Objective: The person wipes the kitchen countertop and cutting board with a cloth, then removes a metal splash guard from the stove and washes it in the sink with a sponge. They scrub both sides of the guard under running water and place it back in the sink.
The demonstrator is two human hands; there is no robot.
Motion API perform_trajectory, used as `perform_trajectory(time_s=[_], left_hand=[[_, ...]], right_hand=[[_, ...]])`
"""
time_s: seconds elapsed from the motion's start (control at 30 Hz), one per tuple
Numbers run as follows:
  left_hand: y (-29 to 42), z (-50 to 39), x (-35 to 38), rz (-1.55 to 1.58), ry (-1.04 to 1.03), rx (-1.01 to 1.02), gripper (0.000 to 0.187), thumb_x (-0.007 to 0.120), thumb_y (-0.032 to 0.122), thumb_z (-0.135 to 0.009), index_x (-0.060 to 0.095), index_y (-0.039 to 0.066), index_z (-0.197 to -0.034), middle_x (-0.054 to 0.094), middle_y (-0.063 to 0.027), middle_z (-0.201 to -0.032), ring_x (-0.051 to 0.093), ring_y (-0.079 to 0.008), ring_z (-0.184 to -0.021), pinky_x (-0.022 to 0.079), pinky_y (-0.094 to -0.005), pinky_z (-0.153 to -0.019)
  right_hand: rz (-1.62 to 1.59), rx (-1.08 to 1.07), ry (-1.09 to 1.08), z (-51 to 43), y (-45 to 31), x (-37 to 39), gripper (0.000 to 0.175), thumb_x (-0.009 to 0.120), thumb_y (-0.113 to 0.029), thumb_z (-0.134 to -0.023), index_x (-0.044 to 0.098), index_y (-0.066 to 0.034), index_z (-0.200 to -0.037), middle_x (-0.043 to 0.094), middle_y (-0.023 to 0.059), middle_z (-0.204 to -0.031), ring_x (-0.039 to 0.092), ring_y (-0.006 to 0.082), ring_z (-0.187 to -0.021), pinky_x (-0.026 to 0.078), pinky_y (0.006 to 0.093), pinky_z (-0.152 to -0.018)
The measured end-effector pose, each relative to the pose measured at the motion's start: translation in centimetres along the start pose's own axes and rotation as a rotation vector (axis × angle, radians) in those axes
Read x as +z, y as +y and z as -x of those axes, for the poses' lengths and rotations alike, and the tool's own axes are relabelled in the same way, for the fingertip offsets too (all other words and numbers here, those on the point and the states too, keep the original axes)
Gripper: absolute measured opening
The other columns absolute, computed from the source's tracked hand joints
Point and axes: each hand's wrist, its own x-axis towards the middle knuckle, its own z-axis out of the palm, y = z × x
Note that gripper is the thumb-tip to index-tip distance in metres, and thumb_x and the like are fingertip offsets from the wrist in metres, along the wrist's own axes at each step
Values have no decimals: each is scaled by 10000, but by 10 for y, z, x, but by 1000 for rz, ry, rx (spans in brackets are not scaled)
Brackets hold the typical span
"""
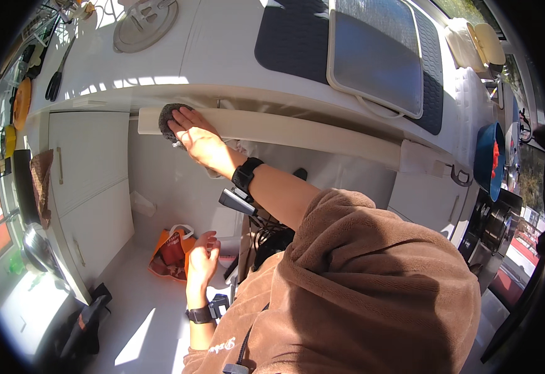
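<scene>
My right hand (pixel 197 138) lies flat, fingers extended, over a dark grey scrubbing pad (pixel 168 122). The pad is pressed against a long white panel (pixel 277 126) below the counter's front edge, near the panel's left end. A black strap with a device circles my right wrist. Lower down, my left hand (pixel 203 259) hangs free with loosely curled fingers and nothing in it. Behind it, an orange bag (pixel 167 255) with a white handle sits low near the floor; the hand covers part of the bag.
On the white counter (pixel 216 42) lie a dark mat (pixel 293 42), a translucent tray (pixel 375 61), a round lid (pixel 146 25) and a black-handled utensil (pixel 55 84). White cabinets (pixel 90 154) flank the left. A blue bowl (pixel 485 161) with red contents stands at right.
</scene>
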Motion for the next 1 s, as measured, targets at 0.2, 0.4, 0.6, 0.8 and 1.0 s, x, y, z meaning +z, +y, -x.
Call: perform_trajectory(time_s=[0.2,0.4,0.6,0.8,1.0], left_hand=[[31,-23,1,-15,-72,131,276,562,122,-890,554,10,-1142,644,-170,-975,648,-242,-861,511,-327,-715],[58,-35,-1,-65,-146,236,267,568,118,-884,553,13,-1130,637,-168,-975,641,-261,-858,503,-342,-730],[108,-61,-3,-284,-151,387,271,596,120,-860,570,36,-1116,637,-146,-994,630,-271,-882,497,-349,-759],[219,-99,11,-318,233,849,275,590,35,-816,577,40,-1091,590,-133,-1038,573,-300,-917,475,-380,-792],[361,-113,122,-554,127,1361,212,577,12,-775,592,44,-985,555,-99,-1023,529,-281,-965,455,-387,-808]], right_hand=[[287,68,146,110,46,-89,491,571,34,-697,560,-72,-1176,499,65,-1322,419,249,-1265,393,335,-1025],[383,520,241,230,74,-193,622,492,105,-656,491,-59,-1256,433,145,-1373,373,320,-1300,385,387,-1033],[230,1100,424,276,63,-255,378,486,-36,-774,548,-42,-1147,609,276,-988,591,421,-985,468,432,-859],[138,932,828,321,17,-330,384,557,-17,-772,563,-57,-1154,662,177,-980,641,311,-974,485,340,-830],[-728,832,1213,325,61,-402,324,569,-26,-781,595,7,-1103,668,78,-920,628,173,-857,477,284,-808]])
